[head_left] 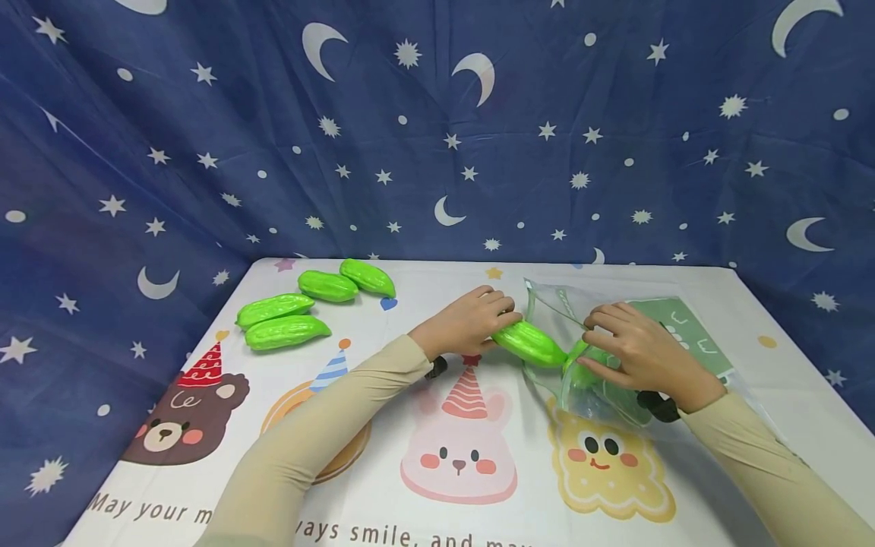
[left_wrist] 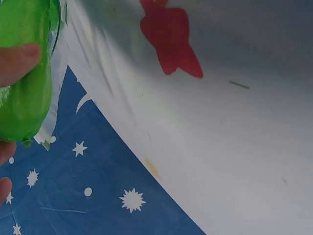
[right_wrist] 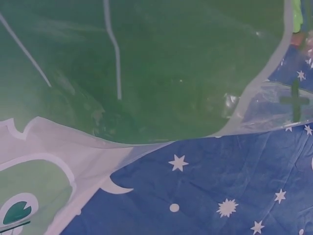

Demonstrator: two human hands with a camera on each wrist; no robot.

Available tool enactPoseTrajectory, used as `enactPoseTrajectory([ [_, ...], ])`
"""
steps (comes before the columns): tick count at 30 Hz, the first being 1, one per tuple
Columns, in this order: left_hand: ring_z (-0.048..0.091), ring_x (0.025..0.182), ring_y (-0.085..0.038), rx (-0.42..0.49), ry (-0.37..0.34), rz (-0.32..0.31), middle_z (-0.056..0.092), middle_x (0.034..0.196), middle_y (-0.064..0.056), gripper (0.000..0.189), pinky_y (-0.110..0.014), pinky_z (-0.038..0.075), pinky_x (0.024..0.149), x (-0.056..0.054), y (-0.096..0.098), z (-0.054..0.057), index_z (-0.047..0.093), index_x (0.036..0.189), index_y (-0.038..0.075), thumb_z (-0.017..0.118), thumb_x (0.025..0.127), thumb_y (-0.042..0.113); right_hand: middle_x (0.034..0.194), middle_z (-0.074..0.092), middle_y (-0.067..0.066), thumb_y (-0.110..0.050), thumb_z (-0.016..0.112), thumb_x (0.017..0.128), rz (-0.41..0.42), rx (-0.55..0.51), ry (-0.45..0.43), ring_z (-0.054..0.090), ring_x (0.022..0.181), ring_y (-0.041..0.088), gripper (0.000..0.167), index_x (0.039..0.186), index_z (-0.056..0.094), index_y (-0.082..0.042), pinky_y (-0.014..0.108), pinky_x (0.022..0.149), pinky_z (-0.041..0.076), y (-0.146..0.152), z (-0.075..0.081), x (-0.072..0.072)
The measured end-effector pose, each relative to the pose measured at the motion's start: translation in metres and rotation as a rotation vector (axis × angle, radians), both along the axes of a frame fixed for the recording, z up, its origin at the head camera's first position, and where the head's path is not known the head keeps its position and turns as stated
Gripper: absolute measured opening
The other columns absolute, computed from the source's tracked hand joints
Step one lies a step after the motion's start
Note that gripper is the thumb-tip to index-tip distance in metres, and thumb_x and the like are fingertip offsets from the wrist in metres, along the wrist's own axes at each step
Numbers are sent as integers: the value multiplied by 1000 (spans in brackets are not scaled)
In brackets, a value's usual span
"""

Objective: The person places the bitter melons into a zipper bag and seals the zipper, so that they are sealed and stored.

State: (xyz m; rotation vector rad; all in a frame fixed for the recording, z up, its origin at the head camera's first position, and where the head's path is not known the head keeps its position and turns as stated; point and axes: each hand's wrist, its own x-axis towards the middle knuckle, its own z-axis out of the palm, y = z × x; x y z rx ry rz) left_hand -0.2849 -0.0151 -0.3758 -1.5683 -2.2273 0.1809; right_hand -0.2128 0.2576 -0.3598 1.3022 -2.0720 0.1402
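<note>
My left hand (head_left: 466, 323) grips a bright green, ridged toy gourd (head_left: 532, 345) near its left end. The gourd's far end points into the mouth of a clear plastic bag (head_left: 683, 327) with a green printed panel. At that mouth, my right hand (head_left: 632, 353) holds the bag's edge with bent fingers. Green shows through the plastic below the right fingers. In the left wrist view, the held gourd (left_wrist: 29, 98) has a thumb across it. The bag's green film (right_wrist: 171, 73) fills much of the right wrist view, where the right hand is hidden.
Several more green gourds (head_left: 287, 332) lie at the back left of the table. The white tablecloth (head_left: 383, 486) carries cartoon prints and lettering. A dark blue curtain (head_left: 410, 182) with moons and stars stands behind and to the sides.
</note>
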Motion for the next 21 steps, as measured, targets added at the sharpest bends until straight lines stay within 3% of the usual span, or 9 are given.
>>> enactPoseTrajectory([
  [12, 55, 110, -17, -24, -34, -26, 59, 116, -1, 46, -32, 39, 102, 6, 17, 0, 55, 125, 16, 69, 83, 32, 81, 60, 7, -42, 39, 98, 0, 0, 4, 56, 80, 26, 45, 77, 63, -10, 41, 71, 45, -1, -1, 0],
  [21, 54, 113, -15, -36, -3, 47, 59, 119, 2, 49, -32, 39, 102, 11, 32, 1, 53, 127, 18, 68, 84, 34, 81, 60, 7, -43, 38, 98, -8, 0, 10, 56, 79, 26, 47, 77, 63, -9, 41, 70, 45, -2, -1, 0],
])
